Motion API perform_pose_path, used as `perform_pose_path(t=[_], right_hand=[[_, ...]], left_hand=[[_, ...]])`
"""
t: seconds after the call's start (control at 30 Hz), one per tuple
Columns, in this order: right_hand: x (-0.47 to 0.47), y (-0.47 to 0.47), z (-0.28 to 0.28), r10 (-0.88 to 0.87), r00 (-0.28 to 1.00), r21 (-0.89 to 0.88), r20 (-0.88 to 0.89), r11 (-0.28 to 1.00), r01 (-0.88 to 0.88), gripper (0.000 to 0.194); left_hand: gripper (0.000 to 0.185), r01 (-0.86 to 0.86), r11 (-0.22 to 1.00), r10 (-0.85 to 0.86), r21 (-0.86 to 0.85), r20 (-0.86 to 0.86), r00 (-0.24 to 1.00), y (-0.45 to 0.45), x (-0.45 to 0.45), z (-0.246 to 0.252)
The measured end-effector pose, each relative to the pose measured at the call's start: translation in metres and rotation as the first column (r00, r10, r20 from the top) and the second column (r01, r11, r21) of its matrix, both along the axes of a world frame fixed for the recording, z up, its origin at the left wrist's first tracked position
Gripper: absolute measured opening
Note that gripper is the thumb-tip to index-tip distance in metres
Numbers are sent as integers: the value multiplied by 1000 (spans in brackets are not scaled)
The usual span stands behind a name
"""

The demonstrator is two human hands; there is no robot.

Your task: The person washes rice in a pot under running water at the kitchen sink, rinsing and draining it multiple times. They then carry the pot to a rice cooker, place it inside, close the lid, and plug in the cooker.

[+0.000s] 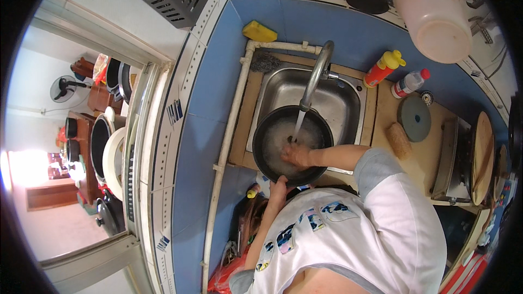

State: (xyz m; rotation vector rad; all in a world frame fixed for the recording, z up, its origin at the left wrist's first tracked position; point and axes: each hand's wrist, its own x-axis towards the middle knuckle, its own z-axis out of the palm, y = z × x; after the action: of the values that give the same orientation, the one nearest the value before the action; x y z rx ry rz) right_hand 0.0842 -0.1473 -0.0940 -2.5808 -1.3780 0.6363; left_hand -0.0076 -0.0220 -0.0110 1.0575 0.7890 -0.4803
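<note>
A dark round pot (260, 141) with cloudy water in it is at the near left part of the stainless steel sink (286, 85). Water runs into the pot from the curved metal faucet (316, 77). My left hand (279, 188) grips the pot's near rim, its thumb on top of the edge. My right hand (297, 156) is down in the pot at the water, beside the stream; its fingers are blurred and partly hidden, so whether they hold anything is unclear. A small dark thing lies by the fingertips, too unclear to name.
A yellow sponge (260, 32) rests on the white pipe at the back left, near a steel wool scourer (264, 62). Right of the sink stand a red bottle with a yellow cap (380, 71), a clear plastic bottle (408, 83), a round grey-green lid (414, 119), a loofah (398, 141) and a gas stove (451, 159).
</note>
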Motion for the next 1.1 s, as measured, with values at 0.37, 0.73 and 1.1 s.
perform_pose_path(t=[0.37,0.73,1.1], right_hand=[[-15,43,-30,-224,347,-50,-911,893,447,36],[48,15,-14,55,960,-27,275,998,-49,24],[-6,13,6,152,855,-373,-496,852,-368,51]], left_hand=[[38,43,996,-41,-75,32,999,5,-6,-24],[40,-7,1000,7,-11,10,1000,4,-3,-10],[39,-18,1000,18,-2,23,1000,0,-4,-11]])
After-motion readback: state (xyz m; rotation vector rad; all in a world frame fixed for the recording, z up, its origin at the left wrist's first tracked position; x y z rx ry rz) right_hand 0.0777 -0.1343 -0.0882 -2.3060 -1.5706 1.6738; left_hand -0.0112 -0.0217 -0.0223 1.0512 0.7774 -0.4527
